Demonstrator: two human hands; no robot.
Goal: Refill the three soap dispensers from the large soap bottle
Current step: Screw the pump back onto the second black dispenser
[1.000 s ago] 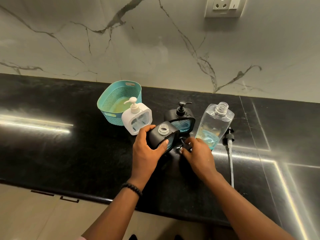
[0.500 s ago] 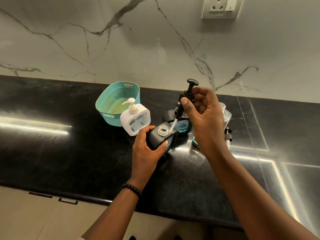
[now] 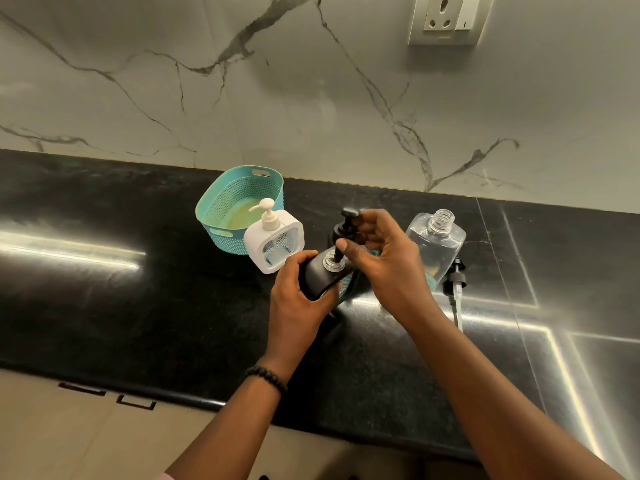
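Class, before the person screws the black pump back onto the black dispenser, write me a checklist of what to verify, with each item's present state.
1. Black square plastic soap dispenser held steady: ok, the left hand grips its body.
2. Black plastic pump head held: ok, the right hand pinches it.
3. Pump tube entering the clear threaded neck: ok, its lower end sits in the opening.
4. Pump collar seated on the threads: not ok, it is above the neck.
5. Dispenser filled enough: cannot tell, the hands hide its window.
6. Large clear plastic soap bottle capped: not ok, its neck is open, and its own pump lies beside it on the black stone counter.
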